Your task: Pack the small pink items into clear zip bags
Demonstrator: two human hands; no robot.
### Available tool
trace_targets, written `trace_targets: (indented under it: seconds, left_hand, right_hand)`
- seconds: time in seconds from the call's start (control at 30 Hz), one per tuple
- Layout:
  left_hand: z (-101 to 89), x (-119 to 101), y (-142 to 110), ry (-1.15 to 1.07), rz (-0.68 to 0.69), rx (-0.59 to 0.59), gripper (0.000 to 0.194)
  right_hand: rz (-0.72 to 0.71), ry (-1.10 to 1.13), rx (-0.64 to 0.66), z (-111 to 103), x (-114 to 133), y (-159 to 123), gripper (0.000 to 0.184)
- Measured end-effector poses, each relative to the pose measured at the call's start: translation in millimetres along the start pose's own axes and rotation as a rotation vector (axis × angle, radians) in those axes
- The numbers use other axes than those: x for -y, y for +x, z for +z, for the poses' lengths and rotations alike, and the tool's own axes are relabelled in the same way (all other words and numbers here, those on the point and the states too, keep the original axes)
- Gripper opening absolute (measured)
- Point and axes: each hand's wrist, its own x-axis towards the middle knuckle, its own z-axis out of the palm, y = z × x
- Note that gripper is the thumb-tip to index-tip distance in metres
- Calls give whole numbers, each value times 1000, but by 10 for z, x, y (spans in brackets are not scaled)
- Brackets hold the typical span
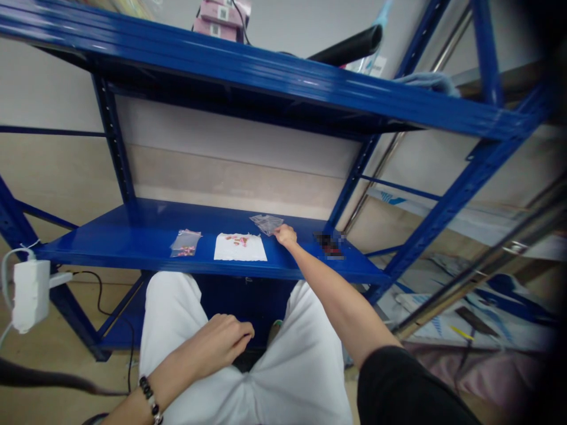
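Observation:
My right hand (286,235) reaches forward onto the blue shelf (133,245) and pinches the edge of a pile of clear plastic bags (266,223). Just left of it lies a white sheet (240,248) with several small red and yellow pieces (238,239) on it. Further left sits a clear bag (185,242) with coloured pieces inside. My left hand (221,342) rests curled on my lap, on white trousers, with nothing visible in it; a bead bracelet (149,399) is on that wrist.
A dark small object (330,246) lies on the shelf at the right. A blue upper shelf (266,74) hangs overhead with pink boxes (220,18) on top. A white power adapter (30,293) with a cable hangs at the left.

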Motion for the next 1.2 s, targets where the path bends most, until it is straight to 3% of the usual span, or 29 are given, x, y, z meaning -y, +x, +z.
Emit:
trace_targets:
  seconds: [0.13, 0.3, 0.4, 0.5, 0.63, 0.73, 0.83, 0.9, 1.07, 1.13, 1.2]
  left_hand:
    - [16, -4, -38, 17, -5, 7, 28]
    - [72, 22, -37, 67, -31, 24, 28]
    - [70, 69, 3, 16, -85, -3, 28]
    - [20, 98, 36, -182, -158, -114, 28]
    - [-61, 48, 56, -489, -226, -330, 37]
    - [-58, -31, 61, -463, -162, -444, 30]
    - [35, -90, 45, -268, -26, -380, 73]
    - [129, -103, 30, -117, 17, -314, 84]
    - [297, -70, 35, 7, 27, -223, 47]
    - [307, -48, 48, -12, -1, -223, 41]
    - [290, -24, 55, -33, -39, -232, 39]
  right_hand:
    - [69, 93, -9, -94, 53, -63, 20]
    - [18, 299, -107, -363, 201, -228, 33]
    - [-20, 446, -85, -491, 259, -479, 34]
    - [-34, 618, 4, -524, 241, -964, 33]
    - [91, 1081, 216, -486, 178, -1916, 28]
    - [169, 1225, 388, -465, 175, -2564, 39]
    - [154, 1263, 458, -414, 194, -2926, 40]
    - [130, 1265, 465, -338, 206, -3010, 36]
    - [31, 1267, 508, -132, 229, -2972, 29]
    - [-38, 1225, 499, -139, 222, -2939, 26]
    - [-121, 1122, 403, -228, 199, -2911, 23]
